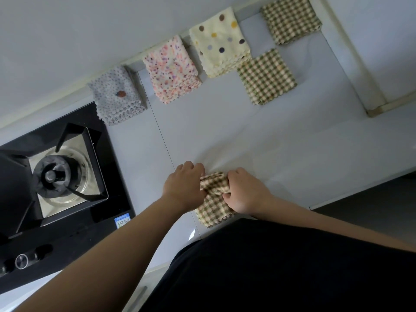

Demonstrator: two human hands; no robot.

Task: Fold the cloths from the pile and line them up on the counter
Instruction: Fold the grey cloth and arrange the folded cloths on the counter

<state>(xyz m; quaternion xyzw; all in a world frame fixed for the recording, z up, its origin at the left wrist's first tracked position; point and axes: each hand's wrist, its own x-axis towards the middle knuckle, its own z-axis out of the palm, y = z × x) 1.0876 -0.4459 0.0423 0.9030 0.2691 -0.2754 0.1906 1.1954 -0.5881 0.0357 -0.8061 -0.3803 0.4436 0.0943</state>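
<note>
**Desk:** At six o'clock?

**Photographer:** Gripped between two bare hands on a pale grey kitchen counter (247, 136), close to its front edge: a green-and-cream checked microfibre cloth (213, 199). Bunched at the top, scalloped hem flat at the bottom.

**Desk:** And the hands themselves?

**Photographer:** Left hand (184, 188) at the cloth's nine o'clock side, fingers curled over the bunched fold. Right hand (243, 192) at its three o'clock side, thumb and fingers pinching the same fold. Knuckles almost meeting over the top.

**Desk:** Further back?

**Photographer:** Lined up along the wall from ten to one o'clock: a folded grey cloth with small dots (117, 95), a folded white cloth speckled pink and purple (172, 68), a folded cream cloth with large coloured polka dots (219, 40), then a folded green-checked corner cloth (290, 19). Just in front of the polka-dot one, tight against its near corner: a second folded green-checked cloth (266, 76).

**Desk:** At nine o'clock?

**Photographer:** A black glass gas hob (108, 154) with steel burner tray and black pan support. Round control knob (21, 261) at seven o'clock. Black garment (270, 266) across the foreground at five o'clock.
</note>
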